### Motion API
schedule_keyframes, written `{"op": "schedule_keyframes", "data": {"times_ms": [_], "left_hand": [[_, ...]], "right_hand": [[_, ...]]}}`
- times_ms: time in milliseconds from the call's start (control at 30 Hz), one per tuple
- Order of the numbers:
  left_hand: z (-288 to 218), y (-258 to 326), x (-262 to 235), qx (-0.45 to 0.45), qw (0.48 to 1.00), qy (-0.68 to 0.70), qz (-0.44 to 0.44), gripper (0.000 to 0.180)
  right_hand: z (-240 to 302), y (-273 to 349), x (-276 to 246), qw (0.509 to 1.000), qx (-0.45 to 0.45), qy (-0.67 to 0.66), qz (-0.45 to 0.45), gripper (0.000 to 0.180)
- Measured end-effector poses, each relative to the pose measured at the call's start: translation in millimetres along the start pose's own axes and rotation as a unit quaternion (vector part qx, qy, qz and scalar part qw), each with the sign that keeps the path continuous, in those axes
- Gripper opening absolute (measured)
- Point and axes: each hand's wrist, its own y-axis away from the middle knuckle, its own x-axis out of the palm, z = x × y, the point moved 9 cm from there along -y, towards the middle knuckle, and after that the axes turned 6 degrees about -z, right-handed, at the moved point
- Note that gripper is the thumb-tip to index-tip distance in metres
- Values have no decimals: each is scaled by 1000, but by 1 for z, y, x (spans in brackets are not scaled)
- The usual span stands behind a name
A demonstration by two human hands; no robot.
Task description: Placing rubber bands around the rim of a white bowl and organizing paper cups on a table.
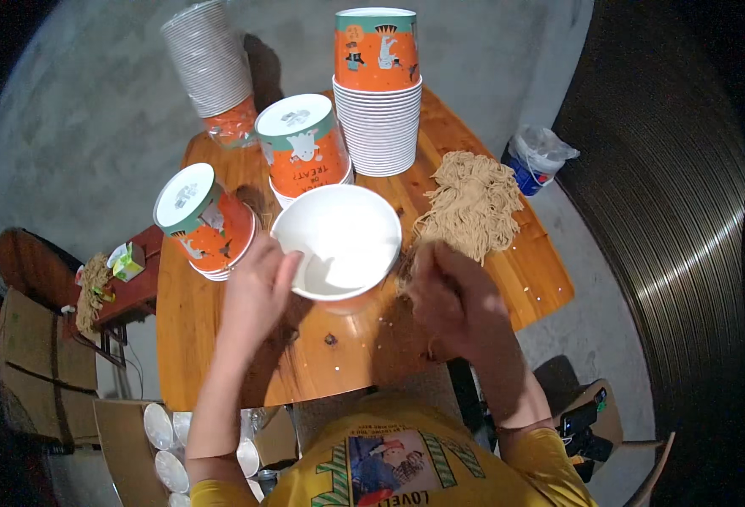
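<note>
A paper bucket, white inside, is held over the front half of the wooden table with its mouth toward me. My left hand grips its left rim, thumb on the inside. Close to the bucket's right side, my right hand has its fingers closed in a pinch; what they hold, if anything, is hidden. Just beyond that hand lies a heap of beige cords. Upside-down orange and green paper buckets stand at the left and behind the held one.
Tall nested stacks of buckets rise at the back middle and back left of the wooden table. A lined blue bin stands right of it. A cardboard box of round-ended items sits at lower left.
</note>
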Motion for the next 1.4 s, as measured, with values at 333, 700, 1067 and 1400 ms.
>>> {"op": "schedule_keyframes", "data": {"times_ms": [333, 700, 1067, 1400], "left_hand": [[14, -7, -35, 102, 994, -4, -43, 12], [-74, 84, 48, -146, 946, 288, 42, 18], [-66, 86, 53, -121, 960, 206, 148, 6], [-64, 73, 40, -79, 973, 134, 168, 14]], "right_hand": [[-72, -49, -7, 851, 131, -504, 71, 25], [-54, -36, 16, 872, 40, -472, 121, 26], [-40, 2, -47, 916, -89, 341, -190, 24], [-48, 24, 8, 807, -378, 454, 18, 9]]}}
